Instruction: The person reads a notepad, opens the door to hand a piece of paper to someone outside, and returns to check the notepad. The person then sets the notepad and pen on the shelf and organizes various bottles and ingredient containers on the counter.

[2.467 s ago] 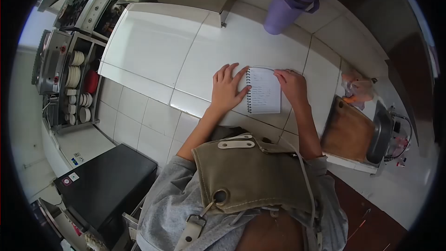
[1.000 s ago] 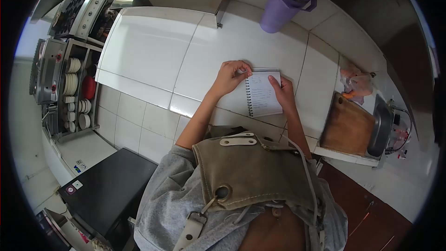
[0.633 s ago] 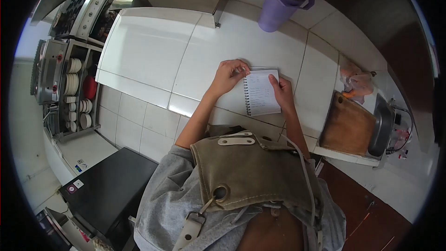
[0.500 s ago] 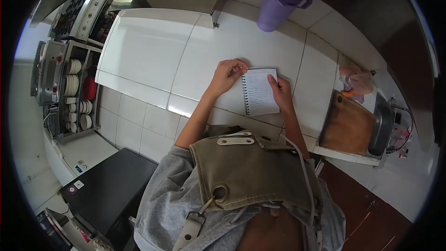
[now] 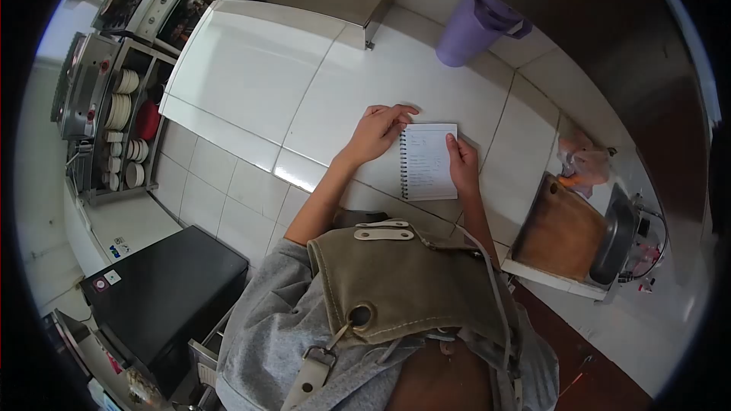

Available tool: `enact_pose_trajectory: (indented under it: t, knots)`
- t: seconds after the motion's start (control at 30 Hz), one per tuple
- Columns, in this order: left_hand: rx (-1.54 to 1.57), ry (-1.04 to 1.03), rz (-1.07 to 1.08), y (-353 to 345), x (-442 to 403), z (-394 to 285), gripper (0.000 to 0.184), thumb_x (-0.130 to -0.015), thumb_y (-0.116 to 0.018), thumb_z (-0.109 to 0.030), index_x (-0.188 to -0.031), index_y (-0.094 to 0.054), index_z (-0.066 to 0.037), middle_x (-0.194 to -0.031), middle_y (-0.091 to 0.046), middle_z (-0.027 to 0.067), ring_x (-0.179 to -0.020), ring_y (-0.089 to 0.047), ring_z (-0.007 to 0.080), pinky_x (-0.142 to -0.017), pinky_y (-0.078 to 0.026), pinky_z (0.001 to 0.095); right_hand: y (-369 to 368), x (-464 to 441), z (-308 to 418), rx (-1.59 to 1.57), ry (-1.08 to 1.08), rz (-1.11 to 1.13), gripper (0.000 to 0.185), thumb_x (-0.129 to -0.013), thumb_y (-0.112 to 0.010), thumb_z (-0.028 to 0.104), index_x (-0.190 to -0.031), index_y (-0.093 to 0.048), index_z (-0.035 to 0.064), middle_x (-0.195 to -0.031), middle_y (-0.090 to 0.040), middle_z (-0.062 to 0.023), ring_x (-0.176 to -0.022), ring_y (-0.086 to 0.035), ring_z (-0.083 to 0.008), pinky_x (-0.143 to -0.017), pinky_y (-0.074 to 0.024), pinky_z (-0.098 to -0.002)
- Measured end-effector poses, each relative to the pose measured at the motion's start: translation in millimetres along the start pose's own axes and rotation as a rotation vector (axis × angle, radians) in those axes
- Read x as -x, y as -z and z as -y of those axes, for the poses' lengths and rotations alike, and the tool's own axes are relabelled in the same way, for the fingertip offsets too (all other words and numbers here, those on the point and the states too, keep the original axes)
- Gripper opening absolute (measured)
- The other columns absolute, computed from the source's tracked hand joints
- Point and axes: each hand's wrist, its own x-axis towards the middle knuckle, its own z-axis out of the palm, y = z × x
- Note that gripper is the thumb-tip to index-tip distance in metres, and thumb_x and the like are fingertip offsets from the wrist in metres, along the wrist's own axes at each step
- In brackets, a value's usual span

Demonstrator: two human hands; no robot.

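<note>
Left hand (image 5: 375,137) has partly unfolded since half a second ago, its index finger now extended past the top corner of one spiral-bound notebook (image 5: 428,166); whether its other bent fingers grip anything cannot be told. Right hand (image 5: 465,164) remains closed on the opposite edge, thumb over handwritten paper. Notebook lies at the glossy white-tiled counter (image 5: 346,84), nearer than one purple cylindrical jug (image 5: 470,32).

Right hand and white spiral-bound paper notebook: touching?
Touching. The head view shows the bare right hand gripping the white spiral-bound paper notebook, thumb lying over its right edge.
</note>
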Motion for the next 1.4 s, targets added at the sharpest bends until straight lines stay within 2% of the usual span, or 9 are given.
enact_pose_trajectory:
  t: [0.07, 0.17, 0.3, 0.47, 0.67, 0.77, 0.93, 1.4]
  knots:
    - [-0.015, -0.004, 0.001, -1, 1, 0, 0.029, -0.082, -0.052, -0.001, -0.109, -0.058, -0.01, -0.091, -0.067, -0.0008, -0.084, -0.062, 0.0163, -0.094, -0.033, 0.0338, 0, -1, 1, 0.033, -0.024, -0.003, 0.04, -0.097, -0.051, 0.032, -0.074, -0.057, 0.0006, -0.062, -0.046, 0.0065, -0.059, -0.036, -0.0034, -0.054, -0.032, -0.0221]
    - [-0.084, 0.006, -0.025, -2, 2, -6, 0.029, -0.082, -0.052, -0.001, -0.108, -0.058, -0.011, -0.088, -0.066, -0.0014, -0.084, -0.061, 0.0173, -0.094, -0.033, 0.0342, 2, -3, -8, 0.02, -0.087, 0.011, 0.039, -0.097, -0.051, 0.031, -0.073, -0.056, 0.0008, -0.062, -0.046, 0.0064, -0.059, -0.036, -0.0036, -0.054, -0.0319, -0.0222]
    - [-0.141, -0.027, -0.06, -5, 1, -7, 0.029, -0.082, -0.052, -0.002, -0.109, -0.059, -0.012, -0.086, -0.065, -0.0005, -0.085, -0.06, 0.0179, -0.094, -0.033, 0.0347, 2, -3, -6, -0.022, -0.068, 0.013, 0.041, -0.097, -0.052, 0.033, -0.074, -0.058, -0.0011, -0.061, -0.041, 0.0052, -0.06, -0.034, -0.0044, -0.054, -0.0312, -0.0236]
    - [-0.161, -0.045, -0.073, -7, 1, -6, 0.027, -0.082, -0.051, -0.002, -0.106, -0.06, -0.011, -0.086, -0.066, 0.0009, -0.085, -0.06, 0.018, -0.093, -0.034, 0.0353, -2, -2, -1, -0.141, -0.046, -0.014, 0.043, -0.097, -0.05, 0.035, -0.079, -0.061, -0.0029, -0.063, -0.048, 0.0049, -0.063, -0.039, -0.0043, -0.058, -0.0352, -0.0231]
    - [-0.165, -0.026, -0.066, -4, 1, -9, 0.02, -0.087, -0.052, -0.008, -0.105, -0.06, -0.01, -0.082, -0.064, 0.0013, -0.081, -0.059, 0.0167, -0.092, -0.033, 0.0334, 1, -3, -9, -0.082, -0.031, 0.011, 0.044, -0.098, -0.049, 0.035, -0.081, -0.061, -0.0045, -0.065, -0.05, 0.004, -0.064, -0.042, -0.0051, -0.059, -0.0375, -0.0238]
    - [-0.15, 0.017, -0.026, -3, 2, -11, 0.019, -0.084, -0.056, -0.009, -0.102, -0.061, -0.01, -0.081, -0.064, 0.0015, -0.076, -0.058, 0.0155, -0.092, -0.033, 0.0327, 0, 0, 1, -0.068, -0.031, 0.0, 0.043, -0.097, -0.05, 0.034, -0.081, -0.061, -0.0042, -0.064, -0.05, 0.0041, -0.063, -0.041, -0.0048, -0.059, -0.0373, -0.0237]
    - [-0.184, -0.057, -0.067, -4, 2, -12, 0.018, -0.08, -0.063, -0.014, -0.098, -0.064, -0.011, -0.076, -0.062, -0.0001, -0.068, -0.055, 0.015, -0.09, -0.034, 0.0317, -2, -1, -9, -0.088, 0.008, -0.02, 0.042, -0.097, -0.051, 0.033, -0.081, -0.061, -0.0042, -0.064, -0.05, 0.0046, -0.062, -0.041, -0.0045, -0.057, -0.0368, -0.0233]
    - [-0.187, -0.036, -0.052, -5, 1, -9, 0.013, -0.084, -0.06, -0.014, -0.096, -0.066, -0.011, -0.071, -0.06, -0.0001, -0.064, -0.053, 0.0147, -0.089, -0.035, 0.0317, -1, -2, -10, -0.096, -0.001, -0.018, 0.041, -0.097, -0.051, 0.032, -0.077, -0.058, -0.0034, -0.064, -0.048, 0.005, -0.063, -0.04, -0.0044, -0.057, -0.0361, -0.0241]
